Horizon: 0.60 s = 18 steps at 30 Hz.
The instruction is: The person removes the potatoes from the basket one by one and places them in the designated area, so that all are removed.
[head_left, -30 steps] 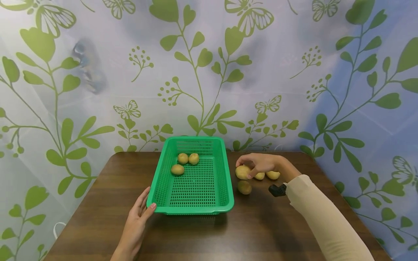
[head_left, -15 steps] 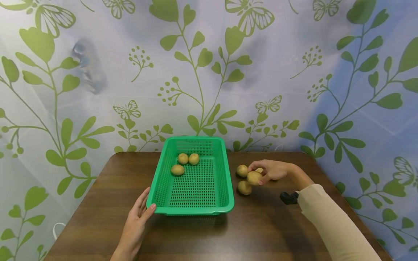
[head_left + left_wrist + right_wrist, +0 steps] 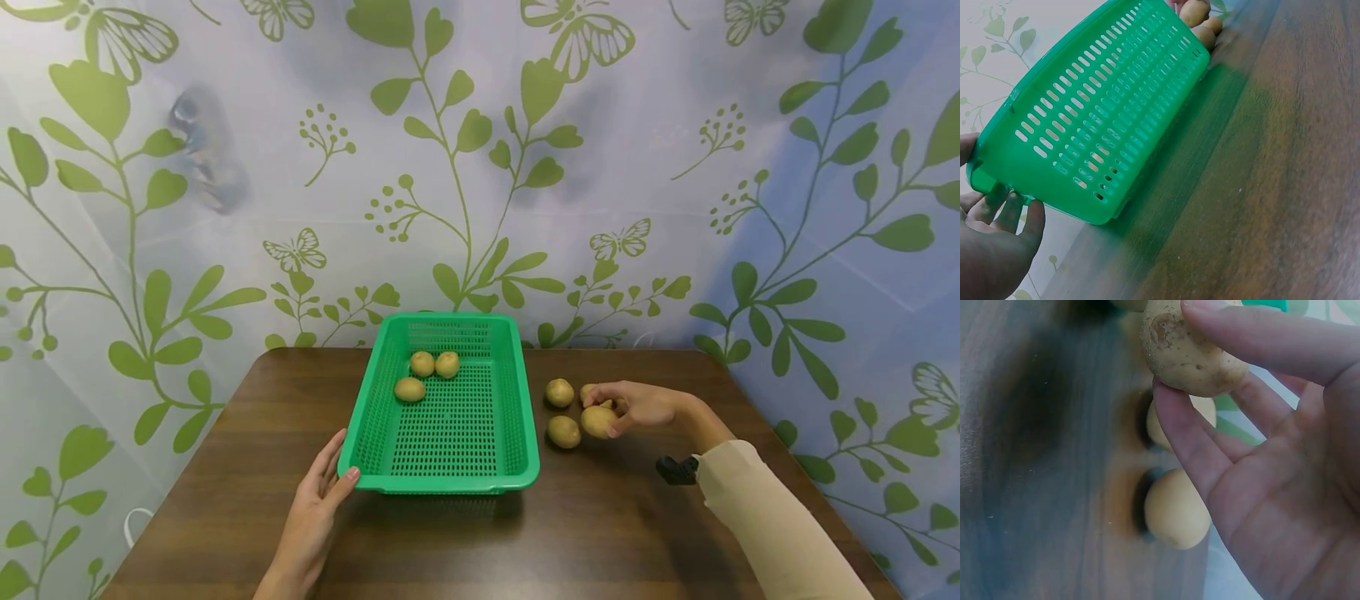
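Note:
My left hand (image 3: 307,512) holds the near left corner of a green plastic basket (image 3: 450,484); in the left wrist view, fingers (image 3: 1007,212) curl under its rim. Inside the basket, towards its far left, lie three potatoes (image 3: 410,389). My right hand (image 3: 637,406) pinches another potato (image 3: 598,422) between thumb and fingertips, to the right of the basket. The right wrist view shows that potato (image 3: 1188,356) close up, with brown marks on its skin. A loose potato (image 3: 564,432) lies just left of the held one, and another (image 3: 559,393) farther back.
A further potato (image 3: 587,392) is partly hidden behind my right fingers. In the right wrist view, two potatoes (image 3: 1177,509) rest on the table beyond the held one. The brown wooden table (image 3: 570,533) ends at a leaf-patterned curtain (image 3: 480,167).
My right hand has moved right and slightly nearer with its potato, uncovering a potato that was hidden behind it beside the basket. The left hand and basket stay in place.

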### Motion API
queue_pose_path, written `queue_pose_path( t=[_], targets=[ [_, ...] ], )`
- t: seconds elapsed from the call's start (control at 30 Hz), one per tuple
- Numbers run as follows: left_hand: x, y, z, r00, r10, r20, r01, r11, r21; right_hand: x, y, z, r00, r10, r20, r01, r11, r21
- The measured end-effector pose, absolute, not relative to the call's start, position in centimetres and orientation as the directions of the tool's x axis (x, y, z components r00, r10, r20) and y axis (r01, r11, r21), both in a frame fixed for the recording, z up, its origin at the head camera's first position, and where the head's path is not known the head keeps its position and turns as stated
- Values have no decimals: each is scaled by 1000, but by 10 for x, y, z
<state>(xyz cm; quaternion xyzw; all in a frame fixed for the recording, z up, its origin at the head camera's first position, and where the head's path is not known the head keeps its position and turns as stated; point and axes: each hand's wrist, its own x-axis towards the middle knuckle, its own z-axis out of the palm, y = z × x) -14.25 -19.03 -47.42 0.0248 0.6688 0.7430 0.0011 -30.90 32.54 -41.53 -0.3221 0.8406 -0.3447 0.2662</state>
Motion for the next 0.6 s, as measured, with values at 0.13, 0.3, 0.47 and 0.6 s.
queue_pose_path(
  t=[0.13, 0.3, 0.47, 0.6],
  targets=[
    [-143, -191, -476, -999, 30, 28, 25, -101, 995, -309, 329, -425, -658, -725, -203, -367, 545, -754],
    [-145, -191, -478, -999, 27, 26, 23, -106, 994, -308, 333, -439, -674, -717, -177, -390, 549, -739],
    [-144, -191, -479, -999, 31, 42, 38, -118, 992, -306, 339, -449, -681, -704, -201, -374, 570, -731],
    [-144, -192, -478, -998, 22, 58, 55, -116, 992, -305, 340, -451, -692, -690, -211, -365, 587, -722]
  ],
)
